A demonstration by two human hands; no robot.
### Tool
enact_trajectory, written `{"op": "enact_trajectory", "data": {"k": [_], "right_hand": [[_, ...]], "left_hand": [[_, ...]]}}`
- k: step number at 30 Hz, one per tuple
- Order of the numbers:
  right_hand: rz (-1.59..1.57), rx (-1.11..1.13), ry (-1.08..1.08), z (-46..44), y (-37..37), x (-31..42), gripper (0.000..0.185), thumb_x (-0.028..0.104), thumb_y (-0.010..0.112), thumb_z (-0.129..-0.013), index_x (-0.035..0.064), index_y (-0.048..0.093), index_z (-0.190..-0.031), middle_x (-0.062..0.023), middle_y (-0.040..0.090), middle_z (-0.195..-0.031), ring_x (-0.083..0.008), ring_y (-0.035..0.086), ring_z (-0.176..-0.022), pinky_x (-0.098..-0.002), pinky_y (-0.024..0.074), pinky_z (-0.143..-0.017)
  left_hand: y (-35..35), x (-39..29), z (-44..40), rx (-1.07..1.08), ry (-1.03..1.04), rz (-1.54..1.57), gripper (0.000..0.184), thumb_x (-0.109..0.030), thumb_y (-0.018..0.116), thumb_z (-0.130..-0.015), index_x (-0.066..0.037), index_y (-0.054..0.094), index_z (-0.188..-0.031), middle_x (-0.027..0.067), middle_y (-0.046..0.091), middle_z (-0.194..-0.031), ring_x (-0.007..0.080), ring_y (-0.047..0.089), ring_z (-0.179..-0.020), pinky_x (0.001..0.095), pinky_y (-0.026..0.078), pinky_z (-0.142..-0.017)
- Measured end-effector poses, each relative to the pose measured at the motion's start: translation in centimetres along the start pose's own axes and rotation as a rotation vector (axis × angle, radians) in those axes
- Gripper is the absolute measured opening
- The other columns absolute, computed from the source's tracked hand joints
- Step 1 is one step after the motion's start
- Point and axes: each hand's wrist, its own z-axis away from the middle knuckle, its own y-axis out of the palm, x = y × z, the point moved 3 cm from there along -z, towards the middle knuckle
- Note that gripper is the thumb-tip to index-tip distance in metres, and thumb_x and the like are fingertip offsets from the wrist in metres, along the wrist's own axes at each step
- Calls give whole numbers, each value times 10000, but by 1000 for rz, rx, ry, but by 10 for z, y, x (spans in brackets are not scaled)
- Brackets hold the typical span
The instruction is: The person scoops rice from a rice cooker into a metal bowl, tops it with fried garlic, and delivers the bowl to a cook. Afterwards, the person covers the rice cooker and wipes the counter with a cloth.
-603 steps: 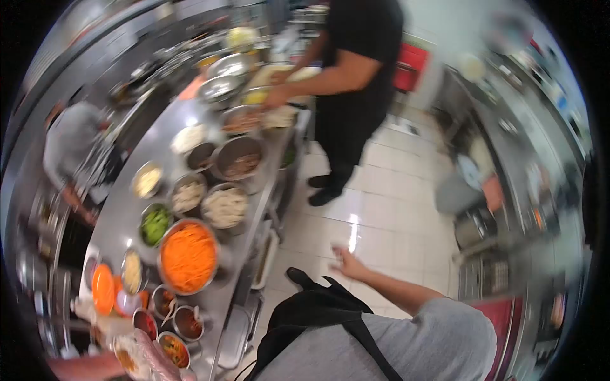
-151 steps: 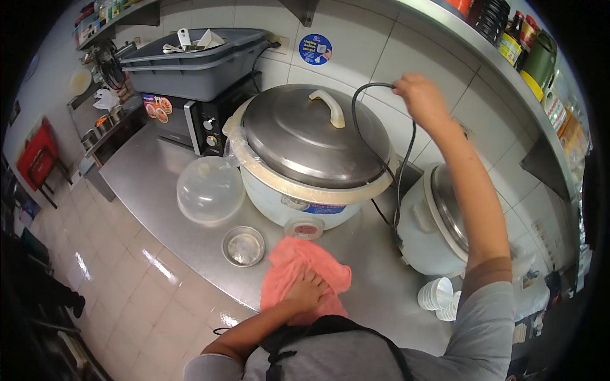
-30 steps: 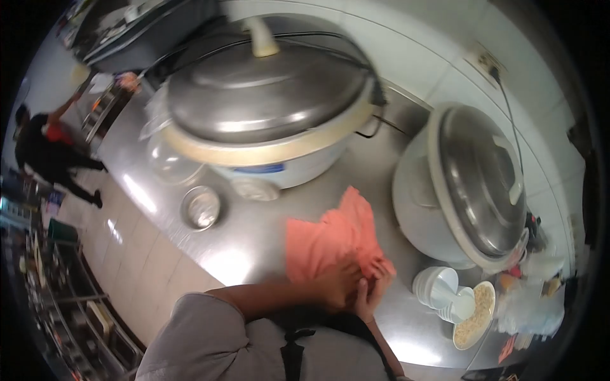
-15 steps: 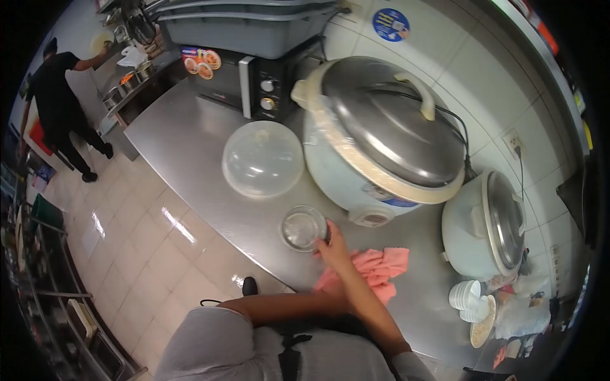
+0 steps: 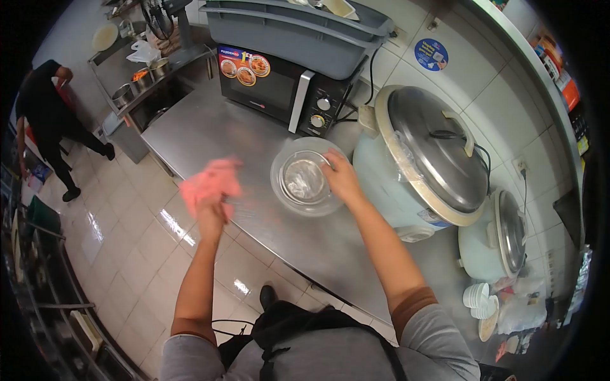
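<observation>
My left hand [image 5: 213, 209] is closed around a pink cloth [image 5: 216, 180], which is smeared by motion over the front left edge of the steel table [image 5: 260, 219]. My right hand [image 5: 341, 176] grips the rim of a clear round bowl [image 5: 304, 180]. Under or behind that bowl lies a larger, clear plastic dome cover [image 5: 325, 208], mostly overlapped by it. Whether the two touch, I cannot tell. The right fingertips are at the bowl's right rim.
A black microwave [image 5: 264, 89] with a grey tub [image 5: 286, 32] on top stands at the back. Right of it are a large rice cooker [image 5: 387, 171], a smaller one [image 5: 480, 241] and stacked white cups [image 5: 480, 300]. A person in black [image 5: 47, 108] stands far left.
My left hand has carried the pink cloth from the table's right side to its left. My right hand has moved the clear bowl away from me, over the dome cover.
</observation>
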Motion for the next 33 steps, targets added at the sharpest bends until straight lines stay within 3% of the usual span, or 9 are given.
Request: {"op": "enact_trajectory", "data": {"k": [1, 4, 6, 12, 17, 19, 24, 28, 33], "right_hand": [[14, 83, 107, -14, 9, 3, 306, 199, 593, -850, 53, 630, -1117, -165, 587, -1162, -306, 574, -1058, -375, 438, -929], [14, 183, 205, -32, 24, 6, 303, 212, 601, -844, 48, 647, -1095, -161, 566, -1216, -325, 558, -1093, -383, 420, -964], [1, 186, 191, -35, 28, 7, 304, 208, 607, -842, 39, 646, -1092, -158, 567, -1212, -314, 580, -1055, -380, 444, -922], [-137, 141, 165, 65, -2, 31, 268, 126, 635, -856, -41, 611, -1065, -110, 596, -1087, -167, 616, -629, -269, 473, -535], [-400, 66, 293, 163, -61, 71, 196, 39, 614, -867, -20, 615, -1054, -61, 577, -1096, -68, 510, -699, -209, 402, -578], [-371, 41, 313, 195, -92, 69, 205, 36, 611, -876, -9, 622, -1076, -55, 553, -1174, -79, 543, -927, -200, 425, -722], [-480, -354, 530, 259, -199, 57, 214, 14, 614, -868, 12, 625, -1082, -17, 625, -990, -70, 565, -847, -193, 431, -756], [-477, -631, 407, 283, -274, 60, 239, 34, 600, -875, -19, 598, -1108, -30, 637, -978, -65, 570, -852, -194, 435, -752], [-251, -483, 743, 282, -293, 38, 195, 93, 636, -869, 15, 645, -1048, -30, 641, -864, -94, 570, -772, -248, 446, -698]], "left_hand": [[-11, 9, -13, -95, -338, 136, 252, -199, 503, -960, -2, 642, -1030, 59, 639, -824, 186, 607, -772, 303, 481, -682], [-30, 7, -30, -459, -266, 679, 320, -255, 452, -1004, 9, 621, -1071, 38, 634, -886, 134, 597, -803, 262, 470, -682], [-43, -12, -25, -350, -300, 803, 334, -272, 465, -998, 14, 620, -1075, 34, 634, -922, 136, 595, -823, 266, 473, -714], [5, -24, 25, 295, -392, 804, 399, -333, 484, -985, 17, 587, -1146, 58, 651, -995, 143, 613, -926, 263, 484, -831], [61, -78, 81, 535, -456, 810, 278, -244, 581, -940, -9, 585, -1089, 49, 643, -895, 145, 604, -906, 268, 481, -821], [54, -119, 91, 778, -473, 1007, 241, -167, 623, -909, -9, 568, -1083, 64, 639, -919, 150, 608, -911, 262, 491, -793], [39, -208, 133, 1487, -540, 779, 218, -69, 698, -816, -55, 552, -976, 45, 610, -1031, 99, 608, -897, 223, 497, -620], [50, -279, 170, 1198, 827, 644, 180, -66, 615, -833, -65, 528, -991, 62, 594, -1003, 179, 635, -901, 302, 496, -654], [95, -292, 239, 1411, 1076, 428, 190, -190, 513, -849, -68, 537, -993, 91, 544, -953, 239, 612, -897, 360, 488, -738]]}}
